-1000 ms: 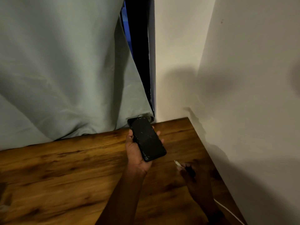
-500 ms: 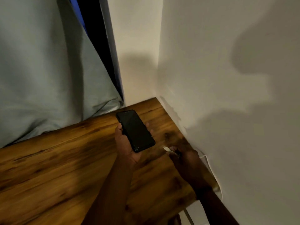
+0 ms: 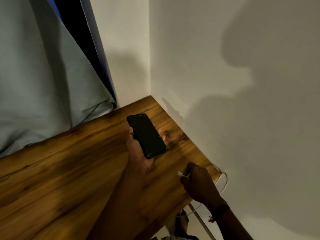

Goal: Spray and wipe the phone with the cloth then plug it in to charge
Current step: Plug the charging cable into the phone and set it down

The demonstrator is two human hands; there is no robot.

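A black phone (image 3: 146, 135) with a dark, scuffed screen lies face up in my left hand (image 3: 138, 153), held a little above the wooden table (image 3: 60, 170) near its far right corner. My right hand (image 3: 199, 183) is below and right of the phone, over the table's right edge, pinching the white plug end of a charging cable (image 3: 180, 174). The plug tip points left toward the phone and sits a short gap away from its lower end. The cable (image 3: 224, 181) loops white against the wall behind my right hand. No cloth or spray bottle shows.
A pale wall (image 3: 225, 101) runs close along the table's right side and meets another wall at the corner. A grey-green curtain (image 3: 43, 84) hangs down onto the table's back edge at left. Below the table's right edge a grey bar (image 3: 200, 220) and floor clutter show.
The view has swung toward the wall corner. My right hand has drawn back toward the table's right edge with the plug; the phone stays in my left hand.
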